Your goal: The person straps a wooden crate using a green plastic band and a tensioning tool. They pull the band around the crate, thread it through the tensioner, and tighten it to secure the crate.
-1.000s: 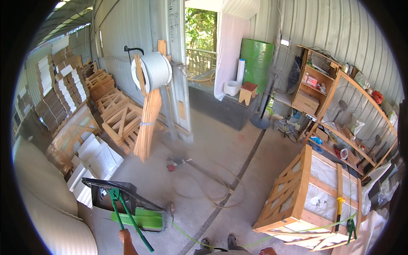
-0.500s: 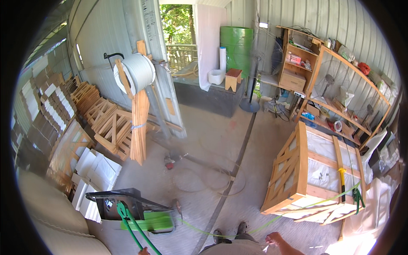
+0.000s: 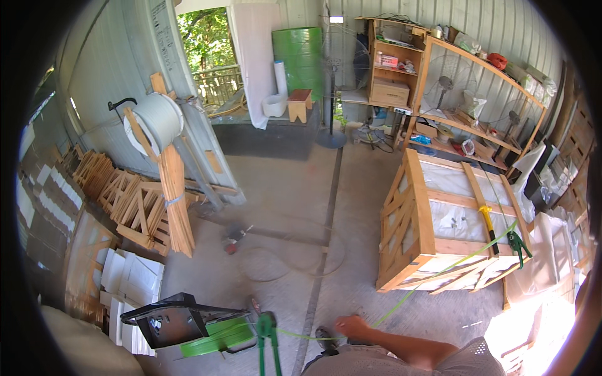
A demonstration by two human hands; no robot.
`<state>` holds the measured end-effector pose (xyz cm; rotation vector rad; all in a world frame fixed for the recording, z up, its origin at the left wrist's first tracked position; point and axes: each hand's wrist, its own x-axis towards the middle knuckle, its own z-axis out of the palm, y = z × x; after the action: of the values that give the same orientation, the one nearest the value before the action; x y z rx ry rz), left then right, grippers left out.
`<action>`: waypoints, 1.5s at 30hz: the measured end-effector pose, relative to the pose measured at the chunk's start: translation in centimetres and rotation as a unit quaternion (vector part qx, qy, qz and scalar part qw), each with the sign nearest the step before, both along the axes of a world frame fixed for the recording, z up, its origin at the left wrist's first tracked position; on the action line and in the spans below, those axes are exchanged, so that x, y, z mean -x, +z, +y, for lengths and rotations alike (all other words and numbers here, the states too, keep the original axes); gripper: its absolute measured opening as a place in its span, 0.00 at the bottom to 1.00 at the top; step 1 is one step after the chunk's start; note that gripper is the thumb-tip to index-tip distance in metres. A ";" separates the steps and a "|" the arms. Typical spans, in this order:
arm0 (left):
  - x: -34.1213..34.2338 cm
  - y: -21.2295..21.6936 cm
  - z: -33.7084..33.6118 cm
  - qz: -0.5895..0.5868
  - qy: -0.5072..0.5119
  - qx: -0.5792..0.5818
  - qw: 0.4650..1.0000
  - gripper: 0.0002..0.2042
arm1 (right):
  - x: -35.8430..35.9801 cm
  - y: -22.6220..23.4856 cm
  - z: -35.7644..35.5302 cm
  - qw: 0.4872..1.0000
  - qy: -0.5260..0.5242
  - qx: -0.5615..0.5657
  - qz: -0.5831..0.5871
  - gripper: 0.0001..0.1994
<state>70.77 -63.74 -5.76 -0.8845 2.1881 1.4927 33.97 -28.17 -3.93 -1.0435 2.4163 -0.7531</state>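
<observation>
My right hand [image 3: 351, 326] reaches across the front of my body and looks closed around a thin green strap [image 3: 401, 304]. That strap rises to the wooden crate [image 3: 414, 207] on the right, and its other end runs left toward a green coil [image 3: 216, 338] in a black strapping dispenser [image 3: 172, 326]. Beside the dispenser, a green long-handled tool with a jaw-like head [image 3: 268, 329] stands upright; its handles leave the lower edge. My left hand is out of the picture. A dark green hand tool [image 3: 518, 249] hangs at the crate's right end.
A yellow-and-black tool [image 3: 488, 224] lies on the crate. Far left stand a white cord reel [image 3: 160, 122] and stacked wooden frames [image 3: 135, 203]. A hose [image 3: 263, 266] loops over the floor near a red-and-grey power tool [image 3: 232, 243]. Shelves [image 3: 392, 69] and a fan [image 3: 331, 135] stand behind.
My right hand has moved left, onto the strap. The green long-handled tool has swung right and more upright, and my left hand has dropped out of view. The view has turned right.
</observation>
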 end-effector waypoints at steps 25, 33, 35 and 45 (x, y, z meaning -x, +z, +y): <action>34.0 0.5 30.4 0.032 -0.726 0.020 0.686 0.14 | -10.4 0.6 27.2 0.936 -0.335 0.054 -0.089 0.12; 35.9 6.5 51.4 0.093 -0.807 0.277 0.513 0.17 | -15.1 5.0 45.7 0.717 -0.688 0.110 -0.013 0.10; 36.1 6.8 54.7 0.077 -0.820 0.261 0.504 0.19 | -15.9 6.8 50.2 0.616 -0.772 0.149 0.054 0.17; 42.4 7.5 63.9 0.201 -0.825 0.211 0.485 0.23 | -21.9 14.5 68.9 0.114 -0.795 0.594 0.053 0.27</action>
<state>28.40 0.21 1.76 1.4721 2.0660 0.0319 55.88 40.70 10.56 -1.2588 -0.6057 1.6837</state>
